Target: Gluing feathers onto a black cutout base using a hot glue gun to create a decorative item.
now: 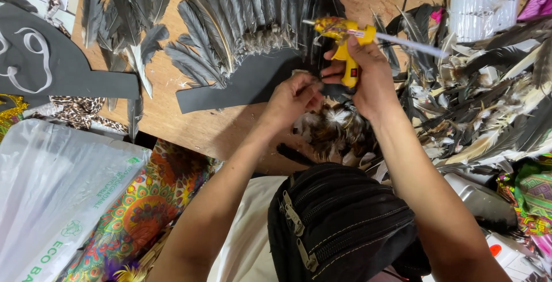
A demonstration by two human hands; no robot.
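Note:
My right hand (pixel 368 77) grips a yellow glue gun (pixel 344 43) with a clear glue stick (pixel 411 45) jutting out its back; the nozzle points left. Pinched in my left hand (pixel 290 98) is a small dark feather (pixel 336 91), held just below the gun beside the right hand. Both hands hover over a dark foam strip (pixel 241 89) with a fan of grey-black feathers (pixel 241 17) stuck along its top edge, lying on a wooden table (pixel 190 124).
A pile of loose dark and white feathers (pixel 489 98) fills the right side. Brown speckled feathers (pixel 339 129) lie under the hands. A dark foam cutout (pixel 52 63) is at left, a plastic bag (pixel 52 190) at lower left, a black zip bag (pixel 339 224) at my waist.

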